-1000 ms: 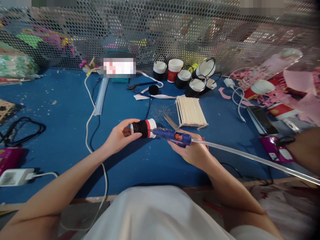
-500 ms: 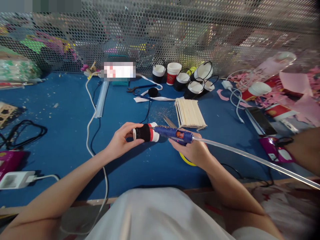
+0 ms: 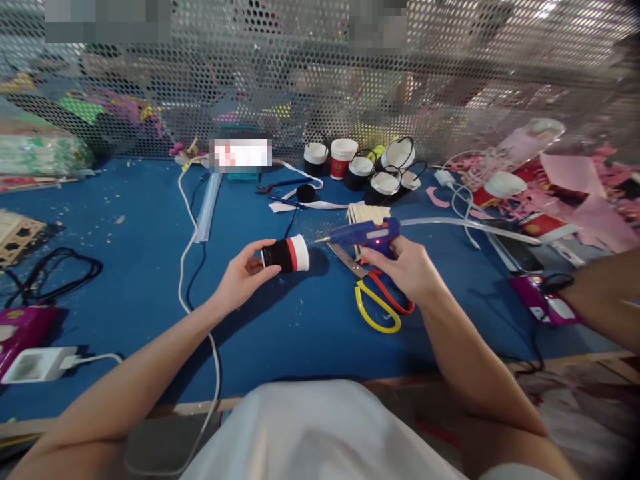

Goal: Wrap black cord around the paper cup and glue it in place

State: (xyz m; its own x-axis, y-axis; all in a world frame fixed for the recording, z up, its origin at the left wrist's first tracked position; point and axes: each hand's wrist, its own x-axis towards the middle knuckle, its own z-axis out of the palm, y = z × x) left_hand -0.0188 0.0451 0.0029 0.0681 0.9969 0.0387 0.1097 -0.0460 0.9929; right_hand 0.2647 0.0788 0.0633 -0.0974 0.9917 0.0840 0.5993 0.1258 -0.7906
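My left hand point(image 3: 245, 273) grips a paper cup point(image 3: 301, 253) lying on its side in the air, its white rim facing right. Black cord is wound round most of the cup, and a red band shows beside it. A strand of this cord runs back to a black ball of cord point(image 3: 305, 193). In my right hand point(image 3: 413, 267) is a blue glue gun point(image 3: 360, 233) with a long clear glue stick point(image 3: 460, 225) in its rear. Its nozzle points left toward the cup, a short gap away. Scissors point(image 3: 379, 320) with yellow and red handles lie under it.
Several cord-wrapped cups point(image 3: 359, 172) with handles stand at the back near the perforated metal screen point(image 3: 280, 80). A mat of wooden sticks point(image 3: 367, 212) lies behind the glue gun. A white cable point(image 3: 186, 267) crosses the left side. At right are a phone point(image 3: 513, 247), pink scraps and another person's arm point(image 3: 610, 297).
The glue gun has moved away from the cup and turned onto its side, with its nozzle now apart from the cord. The cup has tilted, showing more of its white end.
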